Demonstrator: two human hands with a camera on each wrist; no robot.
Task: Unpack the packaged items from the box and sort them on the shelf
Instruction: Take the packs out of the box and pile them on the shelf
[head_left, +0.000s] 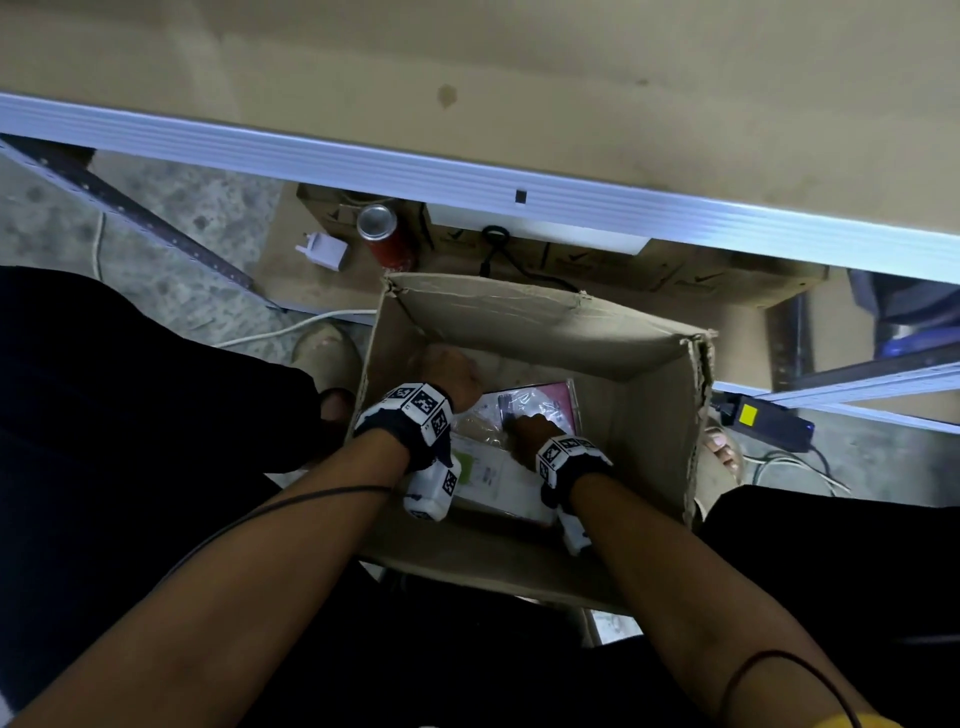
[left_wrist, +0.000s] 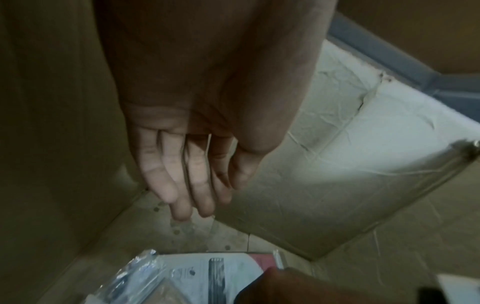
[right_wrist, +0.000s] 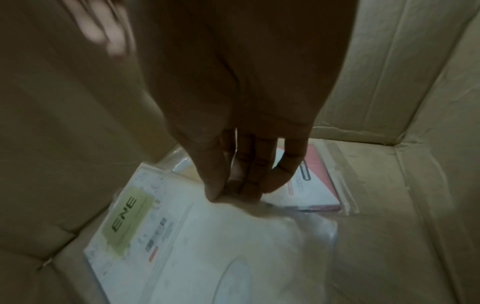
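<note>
An open cardboard box (head_left: 649, 364) stands on the floor between my feet, with both hands inside it. On its bottom lie a white package with a green label (head_left: 485, 475) (right_wrist: 194, 236) and a pink-backed package (head_left: 558, 402) (right_wrist: 317, 179) in clear plastic. My right hand (head_left: 527, 423) (right_wrist: 233, 193) reaches down, and its thumb and fingertips pinch the clear wrap of the white package. My left hand (head_left: 449, 371) (left_wrist: 197, 205) hangs by the box's far left corner, fingers straight, holding nothing. The shelf (head_left: 467, 176) with its pale metal edge runs across above the box.
Behind the box, under the shelf, stand a red can (head_left: 384, 236), a white plug adapter (head_left: 324, 252) and a black cable (head_left: 498, 254). A black power brick with a yellow label (head_left: 763, 418) lies to the right. My sandalled feet (head_left: 327, 353) flank the box.
</note>
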